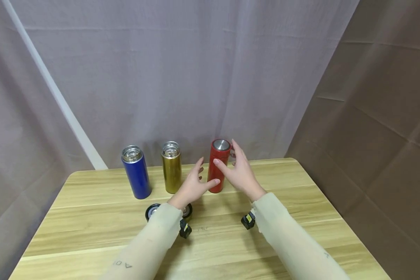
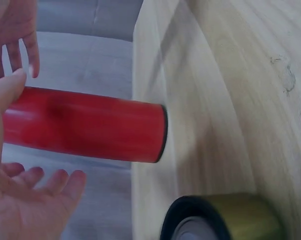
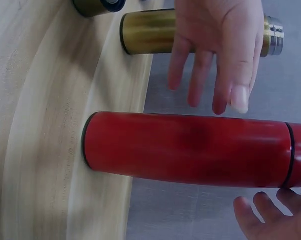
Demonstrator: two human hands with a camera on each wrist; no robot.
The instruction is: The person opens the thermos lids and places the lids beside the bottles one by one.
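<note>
A red thermos bottle (image 1: 216, 174) stands upright on the table with its steel-topped red lid (image 1: 221, 145) on. My left hand (image 1: 192, 186) is at its left side, thumb and fingers spread; the left wrist view has the bottle (image 2: 90, 125) between them without a closed grip. My right hand (image 1: 243, 173) is spread around the right side at lid height, thumb in front and fingers behind. In the right wrist view its fingertips (image 3: 270, 210) lie right by the dark seam below the lid.
To the left stand a gold bottle (image 1: 172, 173) and a blue bottle (image 1: 137, 177), both with lids off and steel necks showing. Two removed lids lie nearer on the wooden table (image 1: 91, 217), partly behind my left sleeve; one is gold with a black rim (image 2: 250, 215). A grey curtain (image 1: 168, 77) hangs behind.
</note>
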